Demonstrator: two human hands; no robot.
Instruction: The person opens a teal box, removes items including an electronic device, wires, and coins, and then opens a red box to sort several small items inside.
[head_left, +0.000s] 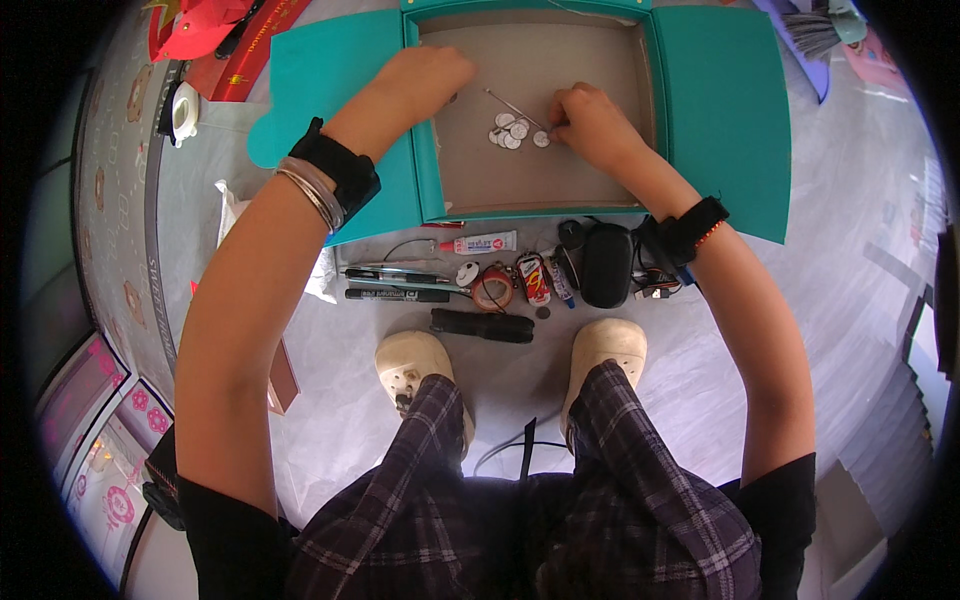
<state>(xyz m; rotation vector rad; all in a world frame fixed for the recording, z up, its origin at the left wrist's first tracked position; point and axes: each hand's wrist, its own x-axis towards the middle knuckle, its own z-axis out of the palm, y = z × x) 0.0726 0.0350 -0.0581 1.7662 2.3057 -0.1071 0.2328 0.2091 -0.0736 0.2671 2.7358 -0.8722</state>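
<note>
A teal cardboard box (429, 165) lies before me with its side flaps spread. Inside, several silver coins (512, 135) sit in a loose pile, and a single coin (541, 139) lies just right of them. One thin metal rod (514, 108) slants across the box floor above the pile. My right hand (589, 120) is inside the box, fingertips curled together at the rod's lower end and beside the single coin; whether they grip either is unclear. Over the box's left wall reaches my left hand (431, 79), fingers curled down and mostly hidden, so its hold cannot be seen.
Between box and shoes lie a glue tube (484, 243), pens (397, 276), a black marker (397, 295), a tape roll (493, 290), a red tin (533, 279), a black case (607, 266) and a black flashlight (482, 326). A brush (814, 31) is at upper right.
</note>
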